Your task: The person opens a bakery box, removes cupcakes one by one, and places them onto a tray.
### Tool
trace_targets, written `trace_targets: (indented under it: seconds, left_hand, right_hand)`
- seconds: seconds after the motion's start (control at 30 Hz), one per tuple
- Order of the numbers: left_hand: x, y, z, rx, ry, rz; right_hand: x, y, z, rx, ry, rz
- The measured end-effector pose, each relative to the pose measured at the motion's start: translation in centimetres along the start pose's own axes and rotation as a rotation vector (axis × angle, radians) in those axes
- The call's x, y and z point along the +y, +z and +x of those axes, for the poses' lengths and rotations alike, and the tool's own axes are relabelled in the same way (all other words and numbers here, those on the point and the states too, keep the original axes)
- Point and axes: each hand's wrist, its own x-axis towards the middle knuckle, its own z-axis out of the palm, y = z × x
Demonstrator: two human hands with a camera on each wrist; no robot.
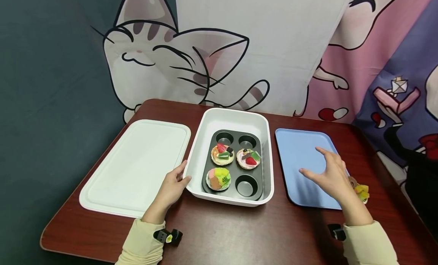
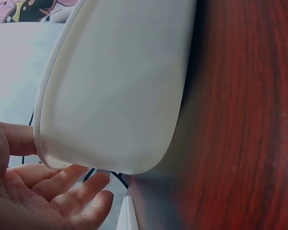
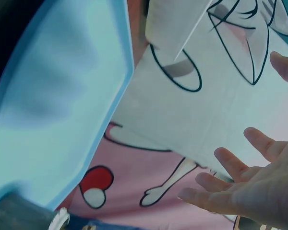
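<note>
My left hand (image 1: 172,188) grips the front left corner of a deep white plastic bin (image 1: 270,173), with the thumb at the rim and the fingers around the corner. Inside the bin lies a dark muffin tin (image 1: 234,181). Three of its cups hold toy fruit tarts: one with strawberry and orange (image 1: 222,154), one with a red berry and green piece (image 1: 248,159), and one with yellow, pink and brown toppings (image 1: 218,179). My right hand (image 1: 330,173), thumb and fingers spread and holding nothing, hovers over the blue tray (image 1: 295,151).
A white cutting board (image 1: 137,162) lies left of the bin. Beside the blue tray's right edge, a yellow-topped toy tart (image 1: 362,192) and a brown ring-shaped piece (image 1: 352,181) are partly hidden by my right wrist. A cartoon cloth (image 1: 280,40) hangs behind the brown table (image 1: 219,230).
</note>
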Motion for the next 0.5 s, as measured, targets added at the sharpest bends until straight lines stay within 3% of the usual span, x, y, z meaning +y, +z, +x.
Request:
trace_targets:
  seconds: [0.27, 0.5]
  left_hand:
    - [-0.1, 0.1, 0.0, -0.006, -0.006, -0.039]
    - [-0.3, 0.1, 0.0, -0.007, -0.019, -0.056]
  right_hand:
    - [-1.7, 1.5, -0.1, -0.014, -0.060, 0.028]
    - [-3.3, 2.4, 0.0, -0.023, -0.159, 0.071]
